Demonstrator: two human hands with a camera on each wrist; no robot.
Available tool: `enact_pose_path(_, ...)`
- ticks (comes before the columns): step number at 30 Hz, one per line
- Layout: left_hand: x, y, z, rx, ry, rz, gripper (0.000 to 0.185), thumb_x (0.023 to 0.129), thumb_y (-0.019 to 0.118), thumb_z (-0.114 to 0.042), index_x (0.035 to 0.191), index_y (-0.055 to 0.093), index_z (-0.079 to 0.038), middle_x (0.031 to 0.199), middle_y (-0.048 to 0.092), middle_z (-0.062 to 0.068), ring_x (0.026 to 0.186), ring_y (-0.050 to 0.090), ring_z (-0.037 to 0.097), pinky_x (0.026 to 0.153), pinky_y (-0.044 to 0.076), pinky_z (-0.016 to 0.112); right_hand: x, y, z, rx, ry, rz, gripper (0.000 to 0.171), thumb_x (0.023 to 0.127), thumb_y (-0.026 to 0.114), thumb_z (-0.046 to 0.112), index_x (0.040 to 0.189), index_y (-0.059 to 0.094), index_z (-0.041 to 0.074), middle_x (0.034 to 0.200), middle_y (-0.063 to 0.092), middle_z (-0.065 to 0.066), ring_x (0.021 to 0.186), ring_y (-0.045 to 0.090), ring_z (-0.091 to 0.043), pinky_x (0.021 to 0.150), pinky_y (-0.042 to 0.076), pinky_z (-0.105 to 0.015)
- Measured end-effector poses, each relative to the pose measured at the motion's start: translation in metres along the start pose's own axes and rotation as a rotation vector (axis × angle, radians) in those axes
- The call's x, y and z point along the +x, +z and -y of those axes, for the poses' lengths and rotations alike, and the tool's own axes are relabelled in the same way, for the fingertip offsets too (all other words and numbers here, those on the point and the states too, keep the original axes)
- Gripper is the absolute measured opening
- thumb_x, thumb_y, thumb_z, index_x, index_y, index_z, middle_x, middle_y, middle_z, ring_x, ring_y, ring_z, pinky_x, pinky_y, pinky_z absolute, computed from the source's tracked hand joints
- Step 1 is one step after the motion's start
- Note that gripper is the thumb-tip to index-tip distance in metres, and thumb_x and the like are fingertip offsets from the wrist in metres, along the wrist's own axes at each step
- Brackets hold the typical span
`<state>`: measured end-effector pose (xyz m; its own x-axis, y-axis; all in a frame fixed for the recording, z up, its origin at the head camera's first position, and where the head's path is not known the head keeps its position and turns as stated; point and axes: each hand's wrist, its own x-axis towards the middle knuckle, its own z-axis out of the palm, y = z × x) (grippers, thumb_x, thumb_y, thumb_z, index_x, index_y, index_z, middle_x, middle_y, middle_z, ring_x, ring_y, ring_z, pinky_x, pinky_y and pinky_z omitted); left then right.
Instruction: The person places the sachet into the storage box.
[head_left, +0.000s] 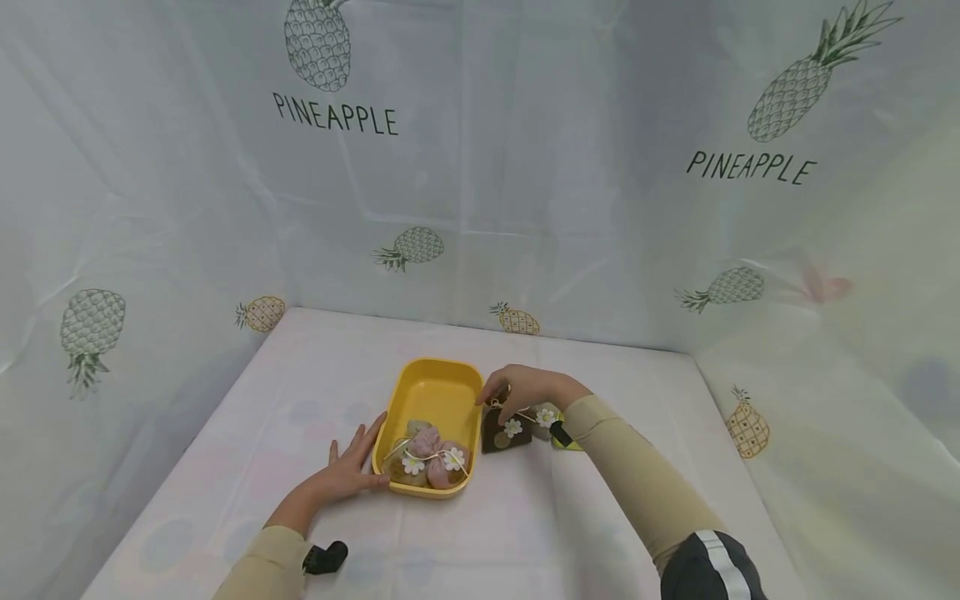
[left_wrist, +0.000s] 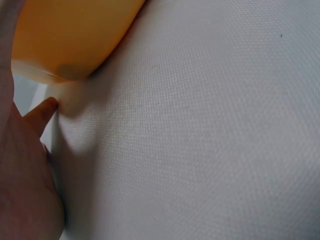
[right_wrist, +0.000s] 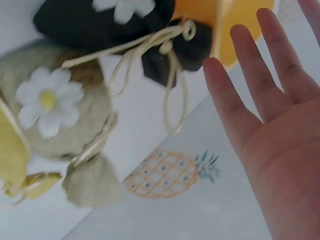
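A yellow tray (head_left: 433, 392) is seen on the white-covered table (head_left: 600, 533), with small cloth pouches gathered at its near end: a pink pouch (head_left: 437, 457) and a beige pouch (head_left: 411, 467), each tied with pale cord and a white flower. The left hand (head_left: 348, 471) is laid flat against the tray's near left corner, fingers straight, steadying rather than grasping it; in the left wrist view only a fingertip and the tray's underside are shown. The right hand (head_left: 525, 388) is held just right of the tray, above a dark pouch (head_left: 504, 429) that lies on the table beside the tray's right wall. In the right wrist view the fingers (right_wrist: 235, 100) are seen straight and spread, with nothing gripped; whether the cord is touched cannot be told from the head view. Further right, an olive pouch (right_wrist: 60, 120) and a yellow pouch (right_wrist: 10, 150) are seen lying on the cloth. The work is judged to be partly done: at least two pouches are placed in the tray, while three are left outside it. The exact count inside the tray is hard to make out, since the pouches overlap, and the pouches on the right are partly covered by the right sleeve.
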<state>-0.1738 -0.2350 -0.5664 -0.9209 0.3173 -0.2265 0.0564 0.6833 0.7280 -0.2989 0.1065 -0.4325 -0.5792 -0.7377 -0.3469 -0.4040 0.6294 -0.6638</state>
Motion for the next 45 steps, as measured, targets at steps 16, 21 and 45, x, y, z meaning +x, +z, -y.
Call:
enact_pose_path(16, -0.002, -0.001, -0.003, -0.004, 0.000, 0.002, 0.113, 0.080, 0.074, -0.053, 0.158, -0.002, -0.021, 0.162, 0.003, 0.018, 0.145, -0.009, 0.043, 0.103, -0.022, 0.066, 0.002, 0.012, -0.033, -0.076, 0.181, -0.025, 0.047, 0.075, 0.084, 0.007, 0.118, 0.071, 0.022, 0.122, 0.059, 0.004, 0.118, 0.053, -0.022, 0.095, 0.048, -0.037)
enact_pose_path(21, -0.002, 0.001, -0.002, -0.020, 0.021, -0.018, 0.111, 0.080, 0.074, -0.052, 0.158, 0.000, -0.025, 0.161, 0.006, 0.020, 0.145, -0.007, 0.045, 0.104, -0.022, 0.065, 0.008, 0.017, -0.041, -0.127, 0.166, -0.045, 0.053, 0.074, 0.085, 0.006, 0.122, 0.069, 0.021, 0.121, 0.062, 0.002, 0.119, 0.055, -0.023, 0.098, 0.046, -0.043)
enact_pose_path(45, -0.001, 0.000, -0.001, -0.022, 0.000, -0.001, 0.112, 0.080, 0.074, -0.052, 0.158, -0.002, -0.022, 0.162, 0.003, 0.017, 0.145, -0.009, 0.042, 0.104, -0.024, 0.063, 0.016, 0.034, -0.058, -0.136, 0.137, -0.158, 0.040, 0.069, 0.086, 0.004, 0.102, 0.071, 0.021, 0.106, 0.057, 0.004, 0.101, 0.054, -0.017, 0.089, 0.050, -0.036)
